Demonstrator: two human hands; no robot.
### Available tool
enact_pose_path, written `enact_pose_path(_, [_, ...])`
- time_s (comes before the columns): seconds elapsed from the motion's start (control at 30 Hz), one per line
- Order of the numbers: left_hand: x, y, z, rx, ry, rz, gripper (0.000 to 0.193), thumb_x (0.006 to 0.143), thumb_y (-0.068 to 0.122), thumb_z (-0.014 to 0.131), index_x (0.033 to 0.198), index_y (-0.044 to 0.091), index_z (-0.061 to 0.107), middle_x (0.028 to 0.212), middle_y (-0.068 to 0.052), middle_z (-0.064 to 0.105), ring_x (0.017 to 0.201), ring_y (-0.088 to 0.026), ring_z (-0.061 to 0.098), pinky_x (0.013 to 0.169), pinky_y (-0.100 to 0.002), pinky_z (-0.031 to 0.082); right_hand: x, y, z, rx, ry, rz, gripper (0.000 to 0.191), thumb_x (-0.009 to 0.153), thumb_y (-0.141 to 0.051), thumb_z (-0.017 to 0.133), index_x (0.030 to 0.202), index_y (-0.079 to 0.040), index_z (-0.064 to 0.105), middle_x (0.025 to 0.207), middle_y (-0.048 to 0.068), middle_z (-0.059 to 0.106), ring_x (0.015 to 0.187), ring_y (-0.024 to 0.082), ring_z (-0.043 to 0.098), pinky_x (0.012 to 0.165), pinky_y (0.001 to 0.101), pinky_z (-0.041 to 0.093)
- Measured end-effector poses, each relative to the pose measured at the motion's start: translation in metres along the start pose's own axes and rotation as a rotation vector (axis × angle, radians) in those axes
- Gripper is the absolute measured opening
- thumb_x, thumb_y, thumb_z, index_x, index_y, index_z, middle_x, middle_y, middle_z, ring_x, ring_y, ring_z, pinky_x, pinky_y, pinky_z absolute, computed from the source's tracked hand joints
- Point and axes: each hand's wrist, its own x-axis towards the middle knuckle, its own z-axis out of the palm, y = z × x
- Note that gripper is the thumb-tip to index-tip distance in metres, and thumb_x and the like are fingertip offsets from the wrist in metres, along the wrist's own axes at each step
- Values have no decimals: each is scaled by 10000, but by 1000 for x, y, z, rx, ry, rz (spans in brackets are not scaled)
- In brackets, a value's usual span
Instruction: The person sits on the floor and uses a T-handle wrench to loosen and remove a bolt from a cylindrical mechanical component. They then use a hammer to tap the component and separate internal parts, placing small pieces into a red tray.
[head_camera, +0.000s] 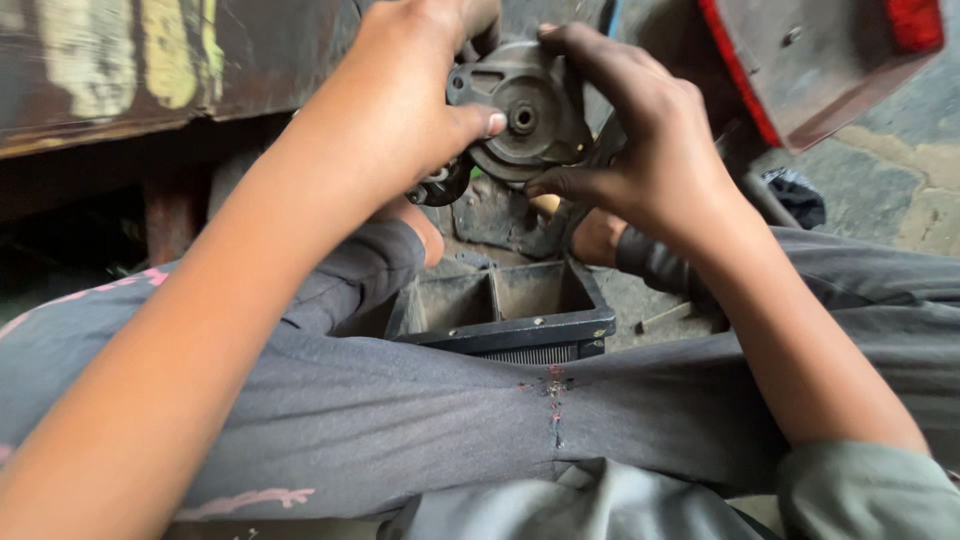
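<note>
Both hands clamped a round grey metal housing (520, 118) above the floor (880, 190): left hand (400, 110) thumb on its face, right hand (640, 140) around its rim. Greasy fingers could slip, dropping it into the black tray (500, 318) below.

left hand (400, 95) fingers cut off, metal housing (520, 115) partly covered

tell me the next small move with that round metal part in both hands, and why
Probably keep both grips and turn the round metal part slightly, to bring its centre hole into clear view. The left hand has its thumb pressed on the face beside that hole, and the right hand wraps the opposite rim, so the part is steady. The black tray sits just below if anything drops.
</note>
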Motion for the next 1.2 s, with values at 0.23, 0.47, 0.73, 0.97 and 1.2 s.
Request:
enact_pose_path(0.23, [-5,12,12,337,5,142,746,755,231,901,1380,9,561,1254,-217,602,1114,-433,634,923,-483,540,6,27,-2,330,-99,-8,977,711,-67,949,1552,3,457,1556,187,562,1446,277,549,1196,406,463])
enact_pose_path(0.47, [-6,21,30,516,-25,129,1122,627,481,964,1463,-16,405,1261,-249,517,1099,-457,617,861,-503,559,3,59,14,-76,-74,-46,902,669,-126,942,1439,57,512,1389,267,596,1267,419,591,1050,434,493])
enact_pose_path(0.73, [9,4,31,446,-18,265,1094,609,340,997,1488,83,399,1407,-259,430,1300,-523,435,1042,-585,469,7,115,48,-190,-103,14,890,632,-128,921,1409,44,522,1287,278,636,1182,461,601,997,476,481])
enact_pose_path(0.97, [3,9,48,655,102,176,1051,568,368,980,1448,135,454,1320,-244,486,1112,-455,573,761,-555,562,4,147,81,49,-30,51,813,736,-100,817,1460,40,474,1370,285,612,1286,416,604,1091,429,480])
enact_pose_path(1.2, [10,-4,46,653,160,292,1050,579,411,987,1450,130,473,1165,-236,549,951,-402,669,707,-501,592,11,121,90,40,189,-163,961,654,-162,859,1480,78,430,1330,289,645,1263,435,629,1048,449,518])
